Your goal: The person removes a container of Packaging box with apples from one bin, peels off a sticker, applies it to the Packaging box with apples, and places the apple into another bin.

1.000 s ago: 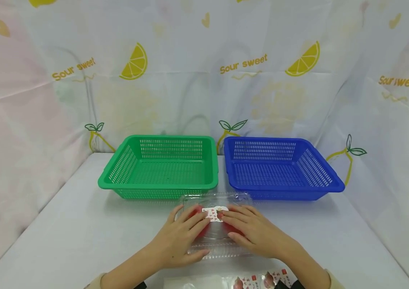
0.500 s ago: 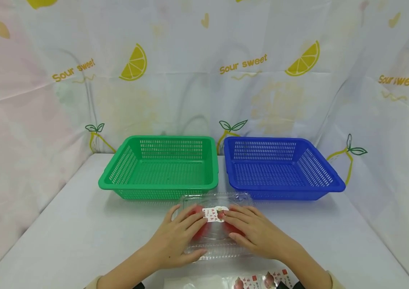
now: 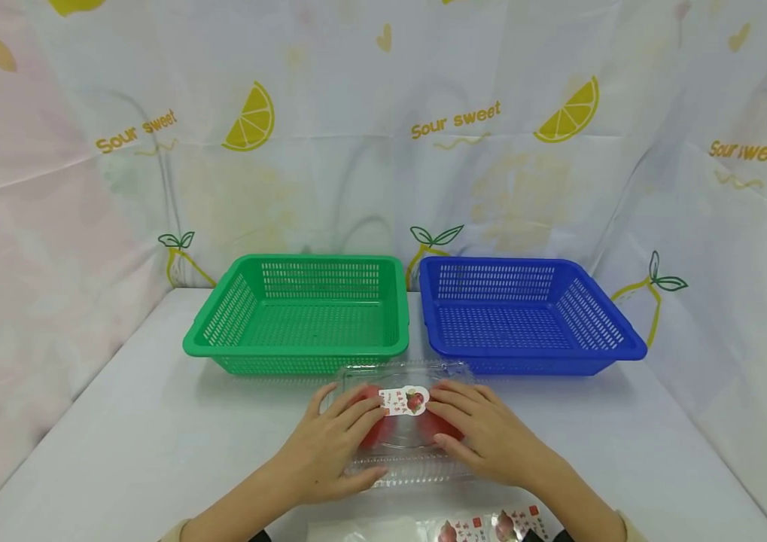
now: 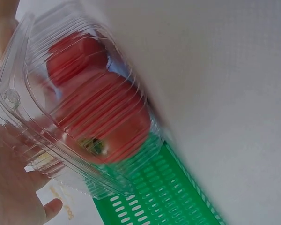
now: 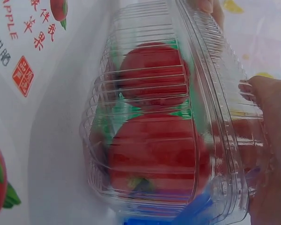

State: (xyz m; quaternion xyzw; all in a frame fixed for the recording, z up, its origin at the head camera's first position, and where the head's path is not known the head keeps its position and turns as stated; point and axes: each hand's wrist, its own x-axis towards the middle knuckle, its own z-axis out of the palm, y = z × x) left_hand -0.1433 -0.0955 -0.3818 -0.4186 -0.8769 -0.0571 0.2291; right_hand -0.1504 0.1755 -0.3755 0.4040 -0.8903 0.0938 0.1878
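A clear plastic clamshell box (image 3: 405, 446) lies on the white table in front of the baskets, with two red round fruits (image 3: 378, 433) inside and a small fruit sticker (image 3: 405, 400) on its lid. My left hand (image 3: 332, 444) lies flat on the left half of the lid, its thumb along the near rim. My right hand (image 3: 485, 436) lies flat on the right half, fingertips beside the sticker. The left wrist view shows the box (image 4: 84, 112) and a fruit (image 4: 107, 126) up close. In the right wrist view the box (image 5: 168, 117) fills the middle, with my fingers (image 5: 271, 140) on its lid.
A green basket (image 3: 295, 348) and a blue basket (image 3: 532, 355) stand side by side just behind the box, both holding nothing. A sheet of fruit stickers (image 3: 485, 525) lies at the table's near edge. A lemon-print cloth hangs behind and at both sides.
My right fingertips have slid a little to the right off the sticker, so more of it shows. The left hand and the box stay where they were.
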